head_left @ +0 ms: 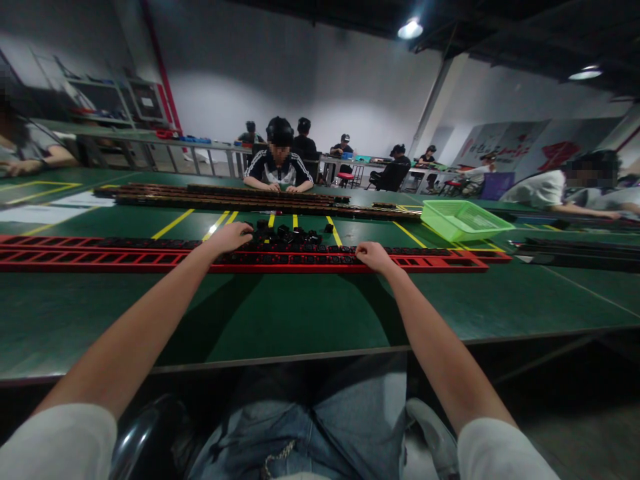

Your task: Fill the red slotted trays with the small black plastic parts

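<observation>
Two long red frames [440, 268] with rows of square slots lie side by side across the green table in front of me. Small black square pieces [320, 259] fill many of the slots; others at the left of the near frame look unfilled. My left hand [233, 238] is over the far frame, beside a loose heap of black pieces [290, 235]. Its fingers are bent together, and what they hold is too dark and small to name. On the near frame rests my right hand [373, 256], fingers curled in at a slot, hiding whatever is in them.
A light green plastic basket [463, 221] stands at the right, beyond the frames. Long dark strips [225, 195] lie stacked farther back. Black bars [580, 253] are at the right. A person [279, 160] sits opposite, others to both sides. The table's near edge [300, 360] is above my lap.
</observation>
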`<control>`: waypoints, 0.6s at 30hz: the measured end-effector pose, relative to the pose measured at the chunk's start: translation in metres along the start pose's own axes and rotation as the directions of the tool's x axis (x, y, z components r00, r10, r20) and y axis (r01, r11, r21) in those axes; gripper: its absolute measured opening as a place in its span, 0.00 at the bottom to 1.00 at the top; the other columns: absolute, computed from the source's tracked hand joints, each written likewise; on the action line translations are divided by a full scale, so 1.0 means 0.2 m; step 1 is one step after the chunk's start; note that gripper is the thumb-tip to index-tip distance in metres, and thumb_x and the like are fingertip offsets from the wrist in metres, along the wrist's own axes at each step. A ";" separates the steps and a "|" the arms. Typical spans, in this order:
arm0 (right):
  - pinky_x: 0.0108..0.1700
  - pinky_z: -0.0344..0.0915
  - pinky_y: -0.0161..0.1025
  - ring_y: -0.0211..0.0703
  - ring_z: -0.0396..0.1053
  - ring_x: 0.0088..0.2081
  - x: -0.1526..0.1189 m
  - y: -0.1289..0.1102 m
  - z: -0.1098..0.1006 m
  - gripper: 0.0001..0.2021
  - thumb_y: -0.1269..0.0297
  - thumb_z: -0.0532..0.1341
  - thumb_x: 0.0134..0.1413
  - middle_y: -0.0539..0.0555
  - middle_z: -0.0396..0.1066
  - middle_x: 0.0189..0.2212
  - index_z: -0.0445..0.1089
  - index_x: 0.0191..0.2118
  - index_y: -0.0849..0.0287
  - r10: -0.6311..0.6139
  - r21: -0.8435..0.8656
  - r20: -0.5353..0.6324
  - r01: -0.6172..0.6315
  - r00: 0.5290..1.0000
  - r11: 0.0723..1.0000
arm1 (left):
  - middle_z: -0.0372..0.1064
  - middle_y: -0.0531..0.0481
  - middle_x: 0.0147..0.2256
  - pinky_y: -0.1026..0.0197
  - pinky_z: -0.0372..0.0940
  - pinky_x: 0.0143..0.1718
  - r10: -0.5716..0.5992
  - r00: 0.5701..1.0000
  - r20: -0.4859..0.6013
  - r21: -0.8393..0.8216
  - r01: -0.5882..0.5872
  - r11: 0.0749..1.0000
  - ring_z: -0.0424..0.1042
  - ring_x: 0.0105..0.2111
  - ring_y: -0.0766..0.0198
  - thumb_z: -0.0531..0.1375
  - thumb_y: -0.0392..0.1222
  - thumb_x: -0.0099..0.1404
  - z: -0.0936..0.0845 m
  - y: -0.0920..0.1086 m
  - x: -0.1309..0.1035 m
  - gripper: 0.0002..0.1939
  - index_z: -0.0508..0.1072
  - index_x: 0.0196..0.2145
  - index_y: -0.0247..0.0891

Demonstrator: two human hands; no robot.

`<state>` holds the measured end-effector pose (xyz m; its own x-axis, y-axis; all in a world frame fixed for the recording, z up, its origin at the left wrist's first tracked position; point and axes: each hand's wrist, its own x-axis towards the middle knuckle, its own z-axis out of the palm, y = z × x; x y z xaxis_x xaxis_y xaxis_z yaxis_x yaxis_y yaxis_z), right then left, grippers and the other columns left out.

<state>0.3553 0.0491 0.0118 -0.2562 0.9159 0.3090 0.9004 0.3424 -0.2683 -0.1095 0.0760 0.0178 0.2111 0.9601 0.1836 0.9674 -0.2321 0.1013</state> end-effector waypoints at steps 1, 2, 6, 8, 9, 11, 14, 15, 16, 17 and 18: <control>0.33 0.58 0.36 0.43 0.68 0.30 0.00 0.00 0.00 0.08 0.72 0.59 0.51 0.55 0.76 0.28 0.77 0.30 0.60 0.000 0.003 0.000 0.000 1.000 1.000 | 0.70 0.41 0.57 0.62 0.61 0.55 0.052 0.999 -0.007 -0.005 -0.052 0.999 0.70 0.55 0.54 0.52 0.48 0.69 -0.01 0.03 0.04 0.27 0.71 0.59 0.31; 0.33 0.58 0.36 0.43 0.68 0.30 0.00 0.01 0.00 0.08 0.72 0.59 0.51 0.55 0.76 0.29 0.77 0.30 0.60 -0.003 0.007 0.001 0.003 1.000 1.000 | 0.69 0.39 0.58 0.62 0.60 0.56 0.074 0.997 -0.006 -0.002 -0.074 0.997 0.69 0.56 0.53 0.53 0.48 0.68 -0.01 0.05 0.09 0.28 0.71 0.60 0.29; 0.33 0.58 0.35 0.43 0.68 0.30 -0.01 0.01 0.00 0.08 0.72 0.59 0.52 0.55 0.76 0.29 0.77 0.31 0.60 -0.007 0.016 0.004 0.007 1.000 1.000 | 0.71 0.38 0.55 0.59 0.63 0.54 0.083 0.992 0.094 0.030 -0.086 0.996 0.72 0.53 0.51 0.56 0.48 0.66 0.00 0.17 0.23 0.26 0.73 0.57 0.32; 0.33 0.59 0.35 0.43 0.69 0.31 -0.01 0.01 0.00 0.08 0.72 0.59 0.52 0.55 0.77 0.29 0.77 0.31 0.60 -0.010 0.023 0.002 0.010 1.000 1.000 | 0.72 0.38 0.54 0.59 0.64 0.50 0.043 0.989 0.144 0.065 -0.053 0.996 0.72 0.51 0.51 0.59 0.47 0.63 0.02 0.20 0.27 0.26 0.73 0.57 0.34; 0.34 0.59 0.35 0.43 0.70 0.32 -0.02 0.01 0.00 0.08 0.72 0.59 0.52 0.55 0.77 0.29 0.77 0.32 0.60 -0.014 0.026 0.000 0.014 1.000 1.000 | 0.72 0.38 0.54 0.59 0.65 0.49 0.025 0.988 0.155 0.080 -0.038 0.996 0.73 0.51 0.50 0.61 0.46 0.61 0.03 0.21 0.28 0.27 0.73 0.57 0.34; 0.35 0.60 0.35 0.44 0.71 0.32 -0.02 0.01 -0.01 0.08 0.72 0.59 0.53 0.55 0.77 0.30 0.77 0.32 0.60 -0.016 0.023 0.003 0.016 1.000 1.000 | 0.73 0.37 0.53 0.59 0.66 0.46 0.000 0.989 0.148 0.089 -0.014 0.996 0.74 0.49 0.50 0.62 0.43 0.58 0.05 0.21 0.29 0.29 0.72 0.58 0.34; 0.36 0.61 0.36 0.44 0.71 0.33 -0.02 0.01 -0.01 0.09 0.72 0.59 0.54 0.56 0.78 0.31 0.78 0.33 0.61 -0.009 0.007 0.007 0.009 1.000 1.000 | 0.75 0.38 0.49 0.59 0.67 0.43 -0.021 0.997 0.069 0.039 0.018 0.999 0.74 0.46 0.50 0.62 0.41 0.57 0.05 0.18 0.27 0.27 0.73 0.55 0.34; 0.36 0.61 0.36 0.44 0.71 0.33 -0.02 0.01 -0.01 0.09 0.72 0.59 0.54 0.56 0.78 0.31 0.78 0.33 0.61 -0.009 0.006 0.008 0.009 1.000 1.000 | 0.75 0.39 0.49 0.60 0.67 0.43 -0.030 0.999 0.021 0.006 0.030 1.000 0.74 0.46 0.51 0.61 0.41 0.58 0.04 0.16 0.25 0.26 0.73 0.55 0.34; 0.36 0.61 0.35 0.43 0.71 0.33 -0.02 0.00 -0.01 0.09 0.72 0.59 0.54 0.56 0.78 0.32 0.78 0.34 0.61 -0.009 0.009 0.010 0.009 1.000 1.000 | 0.75 0.40 0.49 0.61 0.67 0.44 -0.047 0.998 -0.030 -0.029 0.046 0.999 0.74 0.46 0.53 0.61 0.41 0.58 0.02 0.13 0.23 0.26 0.73 0.55 0.35; 0.36 0.61 0.35 0.43 0.71 0.33 -0.02 0.00 -0.01 0.09 0.72 0.59 0.54 0.56 0.78 0.32 0.78 0.34 0.61 -0.010 0.012 0.013 0.010 1.000 1.000 | 0.75 0.41 0.49 0.61 0.67 0.45 -0.067 0.995 -0.073 -0.062 0.063 0.996 0.74 0.46 0.54 0.60 0.42 0.59 -0.02 0.11 0.19 0.26 0.72 0.55 0.35; 0.36 0.60 0.35 0.43 0.71 0.33 -0.01 0.00 -0.01 0.09 0.72 0.59 0.54 0.55 0.78 0.32 0.78 0.34 0.61 -0.010 0.014 0.015 0.010 1.000 1.000 | 0.76 0.42 0.48 0.61 0.67 0.46 -0.097 0.990 -0.102 -0.081 0.089 0.993 0.74 0.46 0.55 0.60 0.44 0.60 -0.05 0.07 0.15 0.25 0.73 0.54 0.35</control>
<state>0.3573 0.0466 0.0117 -0.2709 0.9154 0.2976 0.8929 0.3545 -0.2777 -0.0906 0.0992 0.0347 0.1011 0.9571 0.2715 0.9679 -0.1578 0.1957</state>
